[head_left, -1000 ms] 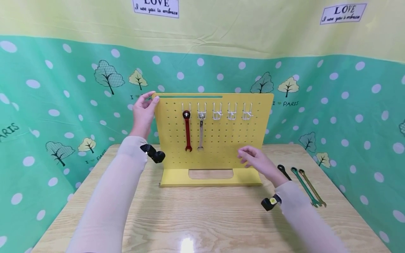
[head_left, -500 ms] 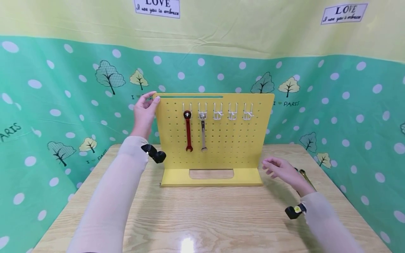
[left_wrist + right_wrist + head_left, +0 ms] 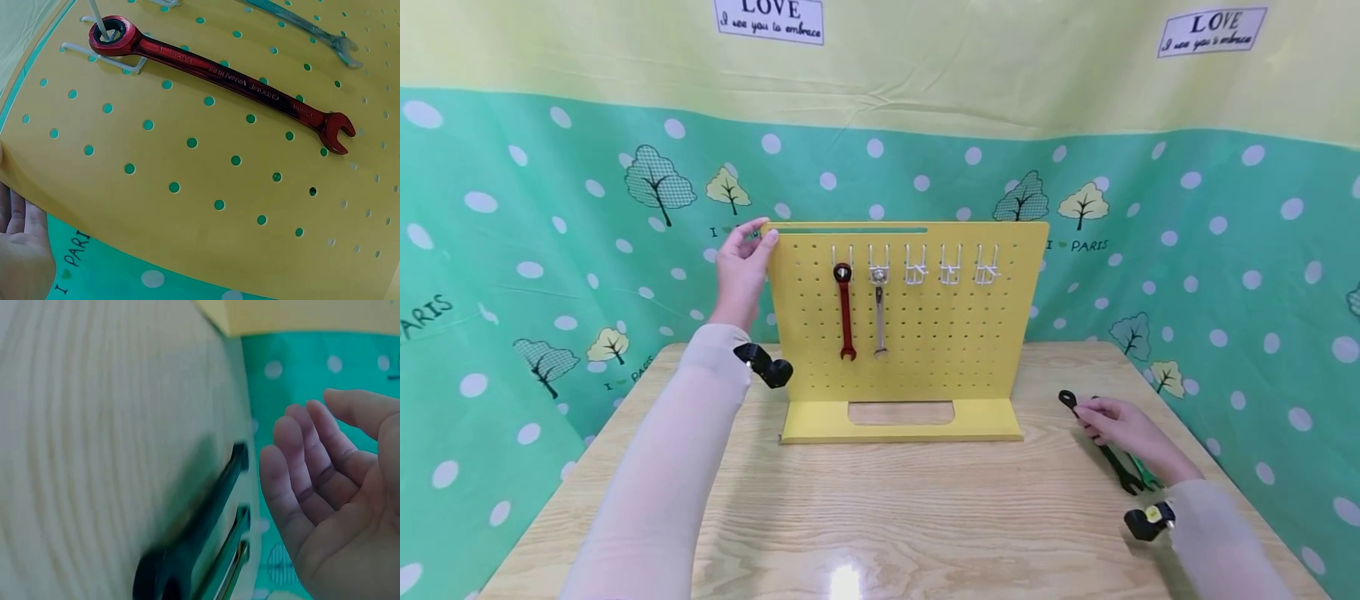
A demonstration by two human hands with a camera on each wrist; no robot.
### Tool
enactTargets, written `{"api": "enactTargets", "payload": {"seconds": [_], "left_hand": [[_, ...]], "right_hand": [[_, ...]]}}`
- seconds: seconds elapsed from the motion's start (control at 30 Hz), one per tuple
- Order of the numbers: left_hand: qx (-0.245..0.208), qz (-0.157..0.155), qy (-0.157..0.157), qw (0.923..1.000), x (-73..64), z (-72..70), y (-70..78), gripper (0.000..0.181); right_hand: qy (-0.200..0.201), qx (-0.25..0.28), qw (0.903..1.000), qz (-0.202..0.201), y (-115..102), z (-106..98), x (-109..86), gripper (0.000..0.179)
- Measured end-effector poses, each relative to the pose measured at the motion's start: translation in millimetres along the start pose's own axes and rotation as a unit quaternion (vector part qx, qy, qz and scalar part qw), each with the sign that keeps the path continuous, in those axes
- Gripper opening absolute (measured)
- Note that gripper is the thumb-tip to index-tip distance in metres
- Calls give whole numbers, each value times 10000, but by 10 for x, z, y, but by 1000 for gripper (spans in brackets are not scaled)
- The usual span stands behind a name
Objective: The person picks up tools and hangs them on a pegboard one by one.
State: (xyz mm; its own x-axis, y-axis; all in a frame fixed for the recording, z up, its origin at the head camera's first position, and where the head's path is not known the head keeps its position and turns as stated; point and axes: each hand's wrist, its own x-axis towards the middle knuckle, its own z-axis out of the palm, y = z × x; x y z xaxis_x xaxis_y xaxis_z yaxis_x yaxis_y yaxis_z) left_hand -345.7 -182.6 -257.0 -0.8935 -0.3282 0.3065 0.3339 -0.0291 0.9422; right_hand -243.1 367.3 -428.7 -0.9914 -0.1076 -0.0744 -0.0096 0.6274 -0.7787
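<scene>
My left hand (image 3: pixel 743 271) pinches the top left corner of a yellow pegboard (image 3: pixel 958 350), thumb in front. A red combination wrench (image 3: pixel 846 317) and a silver combination wrench (image 3: pixel 881 321) hang from its white hooks; in the left wrist view, the red wrench's (image 3: pixel 225 78) ring end is on a hook. My right hand (image 3: pixel 1131 429) hovers over wrenches lying at the table's right. The black wrench (image 3: pixel 1120 468) lies under its fingers, with the green wrench (image 3: pixel 1145 473) beside it. In the right wrist view, the right hand's (image 3: pixel 337 487) fingers are loosely bent, with nothing held.
Several white hooks (image 3: pixel 950 273) without tools continue along the pegboard's upper row. Its base flange stands on the wooden table (image 3: pixel 925 517). A gold wrench (image 3: pixel 236 572) lies beside the green one. A patterned curtain (image 3: pixel 880 158) surrounds the table.
My right hand has moved right, away from the pegboard's front and over the wrenches on the table. The silver wrench has swung slightly. My left hand keeps its place at the corner.
</scene>
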Motion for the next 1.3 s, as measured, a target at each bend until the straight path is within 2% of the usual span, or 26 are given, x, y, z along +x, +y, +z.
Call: {"api": "enactTargets", "payload": {"seconds": [0.13,0.2,0.37,0.67,0.9,1.17,1.3], "left_hand": [[-27,-22,33,10000,2,1,0,34],[-17,21,32,10000,6,4,-6,33],[-39,85,32,10000,7,5,-16,33],[-16,32,3,10000,5,12,-11,36],[-56,25,4,10000,11,4,-10,37],[-93,-21,33,9999,3,1,-2,38],[-63,-5,35,10000,2,4,-6,37]], "right_hand": [[36,-345,9994,29,159,-86,-32,59],[37,-475,9987,177,217,-120,-40,61],[-51,-471,9978,471,323,-165,-28,64],[16,-470,9974,546,460,-181,44,64],[204,-655,9959,597,465,-162,98,61],[318,-1235,9900,598,430,-148,141,59],[320,-1248,9896,642,413,-149,163,54]]}}
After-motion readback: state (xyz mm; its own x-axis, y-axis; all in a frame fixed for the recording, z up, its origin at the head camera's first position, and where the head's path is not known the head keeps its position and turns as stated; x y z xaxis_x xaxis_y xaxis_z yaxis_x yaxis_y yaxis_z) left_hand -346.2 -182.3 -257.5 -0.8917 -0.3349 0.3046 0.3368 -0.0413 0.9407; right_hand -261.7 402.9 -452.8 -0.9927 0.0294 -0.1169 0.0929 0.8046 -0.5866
